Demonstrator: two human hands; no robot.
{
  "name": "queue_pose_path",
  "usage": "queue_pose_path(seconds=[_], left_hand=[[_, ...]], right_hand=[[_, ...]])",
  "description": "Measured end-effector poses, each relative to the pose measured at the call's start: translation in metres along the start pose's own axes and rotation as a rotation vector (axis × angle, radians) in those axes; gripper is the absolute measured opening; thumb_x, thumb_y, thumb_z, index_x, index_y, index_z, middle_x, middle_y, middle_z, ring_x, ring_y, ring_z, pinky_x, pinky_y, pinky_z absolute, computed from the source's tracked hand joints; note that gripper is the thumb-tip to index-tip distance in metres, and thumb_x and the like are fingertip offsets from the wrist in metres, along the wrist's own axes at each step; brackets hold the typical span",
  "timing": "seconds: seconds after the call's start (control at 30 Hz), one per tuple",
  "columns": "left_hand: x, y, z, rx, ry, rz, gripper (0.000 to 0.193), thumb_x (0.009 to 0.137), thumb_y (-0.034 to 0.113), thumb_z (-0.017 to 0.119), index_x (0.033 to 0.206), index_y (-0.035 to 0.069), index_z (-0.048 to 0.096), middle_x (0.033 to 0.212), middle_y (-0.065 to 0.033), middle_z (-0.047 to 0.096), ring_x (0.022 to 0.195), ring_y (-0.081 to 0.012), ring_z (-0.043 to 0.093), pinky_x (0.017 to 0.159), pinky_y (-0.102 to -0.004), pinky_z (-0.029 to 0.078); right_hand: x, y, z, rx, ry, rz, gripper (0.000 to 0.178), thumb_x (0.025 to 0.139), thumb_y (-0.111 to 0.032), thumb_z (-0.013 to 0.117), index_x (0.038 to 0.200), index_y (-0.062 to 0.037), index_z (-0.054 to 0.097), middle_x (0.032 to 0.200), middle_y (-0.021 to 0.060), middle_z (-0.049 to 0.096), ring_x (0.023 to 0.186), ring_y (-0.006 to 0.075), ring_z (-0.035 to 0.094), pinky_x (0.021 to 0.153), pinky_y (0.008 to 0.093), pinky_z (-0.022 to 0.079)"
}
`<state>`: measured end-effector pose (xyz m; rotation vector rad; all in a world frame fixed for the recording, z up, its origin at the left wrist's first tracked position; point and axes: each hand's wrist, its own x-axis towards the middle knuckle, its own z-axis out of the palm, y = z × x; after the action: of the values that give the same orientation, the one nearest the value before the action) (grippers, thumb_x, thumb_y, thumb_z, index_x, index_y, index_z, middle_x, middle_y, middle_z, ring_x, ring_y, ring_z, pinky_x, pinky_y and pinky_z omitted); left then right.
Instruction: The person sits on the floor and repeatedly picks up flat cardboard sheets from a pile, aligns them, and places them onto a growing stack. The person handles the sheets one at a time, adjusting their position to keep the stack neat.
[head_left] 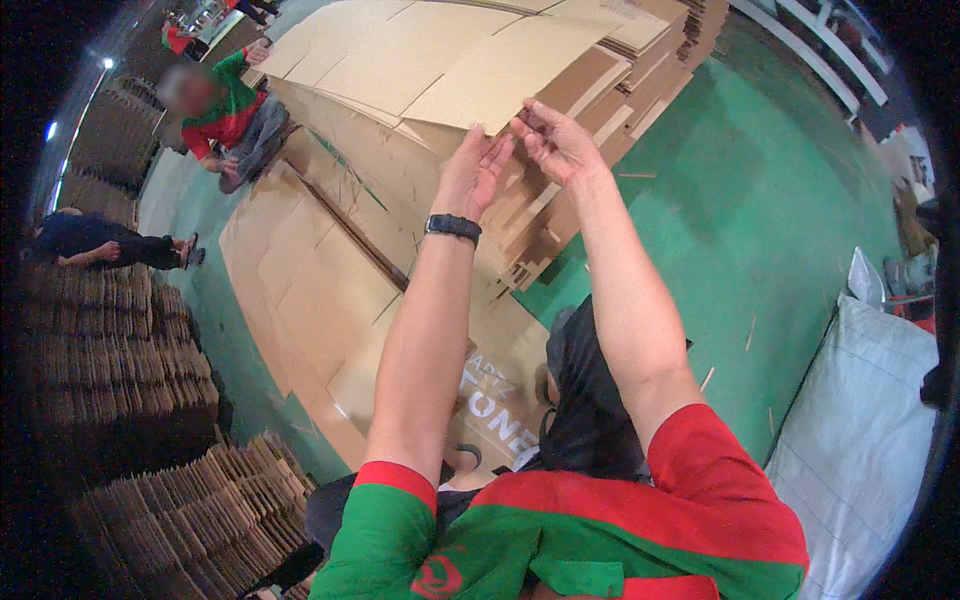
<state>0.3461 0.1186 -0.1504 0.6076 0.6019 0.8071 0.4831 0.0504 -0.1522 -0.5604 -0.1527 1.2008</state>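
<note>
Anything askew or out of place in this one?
Yes, mildly: thin pale scraps lie loose on the green floor, right of the cardboard stack, whose sheet edges jut out unevenly rather than lining up.

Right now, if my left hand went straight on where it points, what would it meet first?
Likely the top cardboard sheet; its near edge lies just ahead of your left hand, though whether they touch is unclear.

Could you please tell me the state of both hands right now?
Left hand: partly curled at the top cardboard sheet's near edge; grip cannot be told.
Right hand: curled at that sheet's corner; grip cannot be told.
</note>
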Motion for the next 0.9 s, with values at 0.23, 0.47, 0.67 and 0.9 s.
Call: queue_pose_path(seconds=[0.23,0.47,0.67,0.9], left_hand=[[-0.032,0.021,-0.030,0.238,0.177,0.145,0.016,0.094,0.006,0.050,0.104,-0.006,0.047,0.100,-0.0186,0.057,0.081,-0.0312,0.066,0.070,-0.0405,0.061],[-0.160,0.038,-0.142,0.046,0.434,0.417,0.021,0.097,0.015,0.043,0.111,-0.001,0.042,0.108,-0.0140,0.053,0.095,-0.0301,0.062,0.074,-0.0453,0.060],[-0.280,0.027,-0.351,0.003,1.035,0.672,0.025,0.098,0.020,0.047,0.117,0.003,0.050,0.117,-0.0121,0.056,0.105,-0.0269,0.059,0.077,-0.0422,0.057],[-0.358,-0.064,-0.544,-0.203,1.417,0.471,0.027,0.098,0.027,0.049,0.117,0.008,0.054,0.103,-0.0077,0.064,0.091,-0.0264,0.064,0.076,-0.0447,0.056]], right_hand=[[0.002,-0.008,-0.004,-0.279,0.311,-0.231,0.044,0.092,-0.028,0.058,0.129,-0.0067,0.045,0.120,0.0165,0.050,0.095,0.0289,0.059,0.065,0.0401,0.057],[0.007,-0.006,-0.013,-0.313,0.456,-0.251,0.055,0.092,-0.032,0.057,0.137,-0.0109,0.035,0.130,0.0184,0.040,0.106,0.0359,0.049,0.080,0.0511,0.051],[0.000,0.004,0.000,-0.414,0.352,-0.218,0.061,0.091,-0.027,0.062,0.138,-0.0012,0.033,0.140,0.0213,0.031,0.106,0.0356,0.051,0.081,0.0484,0.053],[-0.017,0.016,0.028,-0.517,0.375,-0.257,0.072,0.091,-0.025,0.063,0.146,0.0002,0.023,0.147,0.0240,0.022,0.118,0.0389,0.047,0.087,0.0465,0.052]])
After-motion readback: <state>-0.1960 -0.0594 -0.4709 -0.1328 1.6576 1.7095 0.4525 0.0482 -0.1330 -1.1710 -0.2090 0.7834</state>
